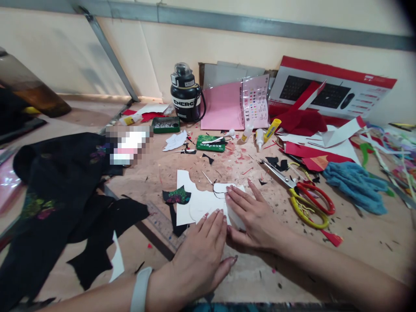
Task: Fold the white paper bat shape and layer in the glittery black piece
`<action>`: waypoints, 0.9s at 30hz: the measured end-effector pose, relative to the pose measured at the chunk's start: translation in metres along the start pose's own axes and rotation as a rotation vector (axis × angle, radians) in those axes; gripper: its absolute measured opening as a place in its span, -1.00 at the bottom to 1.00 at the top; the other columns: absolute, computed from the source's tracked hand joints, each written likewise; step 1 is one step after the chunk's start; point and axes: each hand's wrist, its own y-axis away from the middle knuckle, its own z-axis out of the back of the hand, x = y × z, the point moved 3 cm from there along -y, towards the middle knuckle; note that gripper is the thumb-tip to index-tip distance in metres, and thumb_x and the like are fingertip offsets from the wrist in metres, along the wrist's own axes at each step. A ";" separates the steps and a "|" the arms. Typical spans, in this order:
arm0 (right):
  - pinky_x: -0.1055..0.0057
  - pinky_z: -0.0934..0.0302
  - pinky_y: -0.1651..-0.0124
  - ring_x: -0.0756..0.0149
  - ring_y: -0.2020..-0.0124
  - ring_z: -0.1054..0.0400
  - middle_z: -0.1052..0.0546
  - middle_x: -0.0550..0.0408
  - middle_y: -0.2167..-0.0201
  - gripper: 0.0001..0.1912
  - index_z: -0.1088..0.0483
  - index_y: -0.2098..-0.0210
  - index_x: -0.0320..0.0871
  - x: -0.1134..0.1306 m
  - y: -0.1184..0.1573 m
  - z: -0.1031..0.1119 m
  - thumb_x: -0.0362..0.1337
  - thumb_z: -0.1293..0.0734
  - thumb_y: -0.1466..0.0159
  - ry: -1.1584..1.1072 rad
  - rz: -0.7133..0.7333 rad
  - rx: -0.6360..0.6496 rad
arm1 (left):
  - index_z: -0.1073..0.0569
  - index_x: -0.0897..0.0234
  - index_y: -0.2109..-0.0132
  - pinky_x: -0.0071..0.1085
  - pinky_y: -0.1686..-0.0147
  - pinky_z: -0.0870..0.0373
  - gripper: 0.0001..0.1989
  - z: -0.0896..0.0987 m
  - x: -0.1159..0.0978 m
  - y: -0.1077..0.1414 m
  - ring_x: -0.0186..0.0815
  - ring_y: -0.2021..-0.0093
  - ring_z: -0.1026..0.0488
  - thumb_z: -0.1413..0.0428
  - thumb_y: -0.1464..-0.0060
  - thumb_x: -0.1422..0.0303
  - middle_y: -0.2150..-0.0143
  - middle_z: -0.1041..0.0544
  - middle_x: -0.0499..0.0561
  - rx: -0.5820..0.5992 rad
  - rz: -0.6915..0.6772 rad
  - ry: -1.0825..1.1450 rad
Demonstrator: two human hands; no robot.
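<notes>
My left hand (201,253) lies with its fingers stretched out flat on the lower part of a cut white sheet (184,180). Beside it, my right hand (255,219) presses flat on the sheet's right side, fingers extended. Neither hand grips anything. A white cutout with a dark edge (220,188) shows just above the right fingertips. Left of my fingers, a small black fabric piece with green and pink glitter (177,196) rests on the sheet's edge. Whatever is under the palms is hidden.
Scissors with red and yellow handles (310,208) lie at right by a blue cloth (355,186). Black patterned fabric (65,173) spreads at left, near a clear ruler (162,229). Behind stand a black bottle (185,97), glue bottles (259,138), a green tin (165,125) and a keyboard box (367,93).
</notes>
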 end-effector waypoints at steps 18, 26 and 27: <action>-0.12 0.43 -0.48 -0.04 -0.22 -0.33 -0.51 -0.14 -0.15 -0.41 -0.46 -0.13 -0.26 -0.006 -0.006 0.012 0.00 -0.30 -0.24 -0.067 -0.036 0.037 | -0.43 0.58 -0.16 -0.10 -0.11 -0.38 -0.39 0.002 0.001 0.000 0.11 -0.17 -0.44 -0.02 -0.26 0.07 -0.21 -0.44 0.42 -0.014 -0.011 -0.013; -0.13 0.54 -0.47 -0.05 -0.23 -0.29 -0.50 -0.09 -0.16 -0.37 -0.43 -0.16 -0.26 -0.009 -0.008 0.016 0.02 -0.31 -0.23 -0.080 -0.040 0.074 | -0.42 0.61 -0.17 -0.09 -0.12 -0.37 -0.39 0.003 0.000 -0.001 0.13 -0.18 -0.43 -0.03 -0.25 0.09 -0.20 -0.45 0.45 -0.024 -0.011 -0.004; -0.14 0.55 -0.47 -0.05 -0.23 -0.29 -0.50 -0.09 -0.16 -0.37 -0.43 -0.16 -0.26 -0.009 -0.009 0.017 0.03 -0.31 -0.23 -0.083 -0.042 0.082 | -0.42 0.61 -0.17 -0.09 -0.12 -0.37 -0.38 0.002 0.000 -0.001 0.13 -0.18 -0.43 -0.03 -0.25 0.09 -0.20 -0.44 0.45 -0.021 -0.011 -0.001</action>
